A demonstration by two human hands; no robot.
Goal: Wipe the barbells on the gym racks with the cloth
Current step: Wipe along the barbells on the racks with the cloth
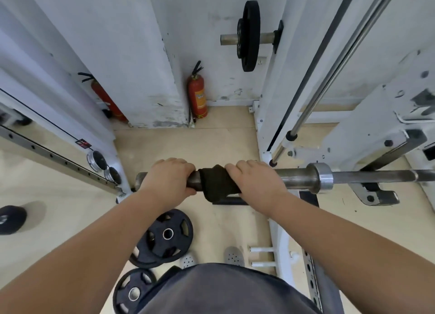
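Head: left hand (169, 177) grips barbell (295, 177), right hand (256, 182) seemingly holds cloth (217, 183).

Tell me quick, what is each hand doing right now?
The left hand grips the bare barbell near its end.
The right hand grips the dark cloth wrapped round the barbell.

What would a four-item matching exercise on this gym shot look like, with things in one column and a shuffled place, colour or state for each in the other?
Things:
1. cloth
2. extinguisher
3. left hand
4. loose plates

Descriptions:
A. red
B. lying on the floor
C. wrapped round the barbell
D. gripping bare metal near the barbell's end

Pairs: 1-C, 2-A, 3-D, 4-B
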